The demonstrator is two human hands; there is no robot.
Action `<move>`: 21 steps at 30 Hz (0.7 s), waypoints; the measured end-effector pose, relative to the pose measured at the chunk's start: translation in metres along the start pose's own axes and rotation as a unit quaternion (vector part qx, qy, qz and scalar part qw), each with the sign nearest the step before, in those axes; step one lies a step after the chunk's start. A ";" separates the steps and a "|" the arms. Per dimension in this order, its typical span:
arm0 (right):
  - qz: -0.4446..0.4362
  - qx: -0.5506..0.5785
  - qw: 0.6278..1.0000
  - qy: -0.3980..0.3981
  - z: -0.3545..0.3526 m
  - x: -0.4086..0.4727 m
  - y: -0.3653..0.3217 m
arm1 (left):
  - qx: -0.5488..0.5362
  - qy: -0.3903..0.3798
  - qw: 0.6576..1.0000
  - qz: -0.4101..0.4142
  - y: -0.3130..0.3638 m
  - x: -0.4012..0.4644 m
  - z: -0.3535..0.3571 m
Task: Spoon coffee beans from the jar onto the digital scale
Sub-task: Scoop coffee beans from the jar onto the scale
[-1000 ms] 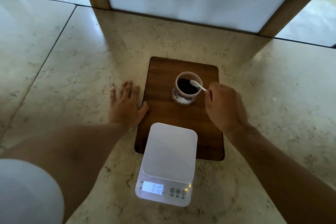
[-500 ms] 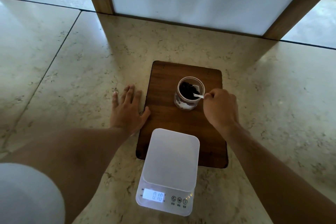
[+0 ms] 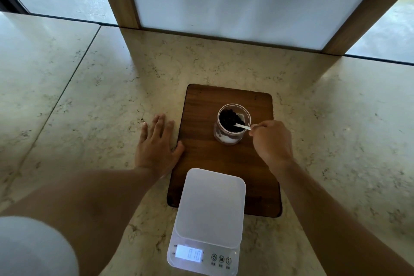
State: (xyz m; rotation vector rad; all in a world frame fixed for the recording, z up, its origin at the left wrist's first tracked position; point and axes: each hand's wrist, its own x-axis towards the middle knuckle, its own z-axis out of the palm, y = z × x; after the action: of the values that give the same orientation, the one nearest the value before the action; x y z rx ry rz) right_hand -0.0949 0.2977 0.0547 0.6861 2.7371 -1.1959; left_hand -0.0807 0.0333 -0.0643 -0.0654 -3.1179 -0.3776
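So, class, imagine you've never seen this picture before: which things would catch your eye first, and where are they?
Probably the lit display of the white digital scale, nearest the viewer, its platform bare. Behind it, on the dark wooden board, stands the open jar of dark coffee beans, with the right hand dipping a white spoon into it. The left hand lies flat on the marble counter beside the board.

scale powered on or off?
On. The digital scale's display is lit and shows digits; its platform holds no beans.

White scale [image 3: 210, 208], dark-brown board [image 3: 224, 163] (wood-grained), veined beige counter [image 3: 89, 107].
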 end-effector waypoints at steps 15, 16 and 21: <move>0.029 0.025 0.999 0.008 -0.005 -0.006 0.004 | 0.009 -0.010 1.000 -0.001 0.001 0.000 -0.003; 0.030 0.025 0.999 0.006 -0.005 -0.006 0.004 | 0.008 -0.010 1.000 -0.002 0.002 0.000 -0.003; 0.029 0.027 0.999 0.003 -0.005 -0.006 0.006 | 0.013 -0.016 1.000 -0.004 0.002 0.001 -0.004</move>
State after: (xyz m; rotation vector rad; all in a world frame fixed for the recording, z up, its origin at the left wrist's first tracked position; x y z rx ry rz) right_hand -0.0869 0.3028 0.0555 0.7695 2.6789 -1.2621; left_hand -0.0812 0.0339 -0.0603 -0.0594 -3.1553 -0.3408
